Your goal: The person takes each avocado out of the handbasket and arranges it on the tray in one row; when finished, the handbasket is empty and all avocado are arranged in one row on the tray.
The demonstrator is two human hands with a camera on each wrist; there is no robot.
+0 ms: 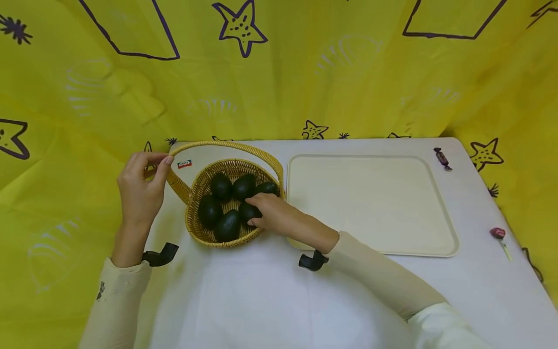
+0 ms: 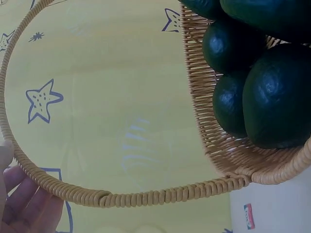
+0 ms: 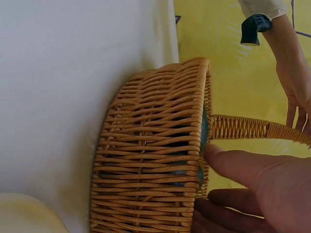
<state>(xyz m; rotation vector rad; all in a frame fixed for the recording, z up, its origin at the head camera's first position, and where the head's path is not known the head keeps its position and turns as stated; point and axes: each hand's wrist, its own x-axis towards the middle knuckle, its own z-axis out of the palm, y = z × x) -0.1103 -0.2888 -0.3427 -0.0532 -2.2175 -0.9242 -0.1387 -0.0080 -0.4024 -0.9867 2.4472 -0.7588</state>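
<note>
A wicker basket [image 1: 233,243] on the left part of the table holds several dark green avocados [image 1: 227,227]. My left hand [image 1: 141,194] pinches its arched handle [image 2: 160,196] at the left, thumb against fingers. Over the basket's right rim reaches my right hand [image 1: 275,213], thumb and fingers around an avocado [image 1: 247,212] inside. In the right wrist view the woven side [image 3: 146,160] covers most of the fruit, and that hand's fingertips are hidden behind the rim.
A cream tray [image 1: 370,203] lies right of the basket. Beyond it are a dark wrapped candy [image 1: 442,159] and a lollipop [image 1: 498,233] near the table's right edge. A small red and white packet [image 1: 184,164] lies behind the basket. Yellow patterned cloth [image 1: 283,72] hangs at the back.
</note>
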